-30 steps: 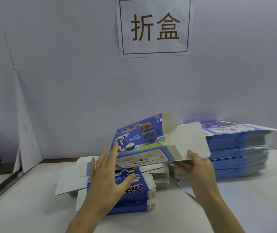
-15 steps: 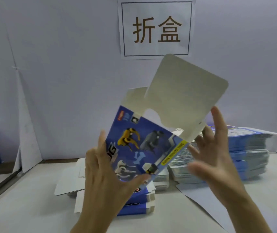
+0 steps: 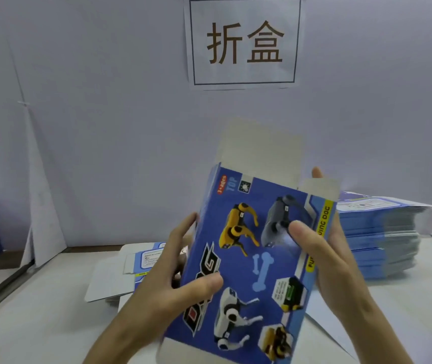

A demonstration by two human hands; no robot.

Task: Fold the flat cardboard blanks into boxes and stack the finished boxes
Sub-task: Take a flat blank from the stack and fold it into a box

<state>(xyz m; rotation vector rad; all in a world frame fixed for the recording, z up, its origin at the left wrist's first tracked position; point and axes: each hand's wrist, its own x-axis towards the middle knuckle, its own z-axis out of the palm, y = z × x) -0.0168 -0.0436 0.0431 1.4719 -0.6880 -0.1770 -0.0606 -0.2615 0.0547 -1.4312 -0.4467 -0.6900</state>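
Box: I am holding the box (image 3: 251, 258) up over the table (image 3: 26, 324), printed face toward me, tilted right, well clear of the surface.
Left hand: My left hand (image 3: 162, 292) is gripping the left edge, thumb pressing on the printed face, fingers curled behind.
Right hand: My right hand (image 3: 333, 264) is gripping the right edge the same way, with one fingertip showing past the far corner.
Flaps: The top flap (image 3: 259, 151) is standing open at the far end and a small side flap (image 3: 320, 189) is sticking up at far right. I cannot tell whether the near end is closed.
Step, as judged: I am squaring the sleeve before closing the far end.
Method: I am advising even pressure on both edges, side flaps going in first, then the top flap tucking along its crease.
Risk: Thumbs pressing too hard are likely denting the printed face.
Supply: The blanks (image 3: 383, 232) are sitting stacked at far right. A pile (image 3: 144, 258) is lying behind my left hand, folded or flat I cannot tell.
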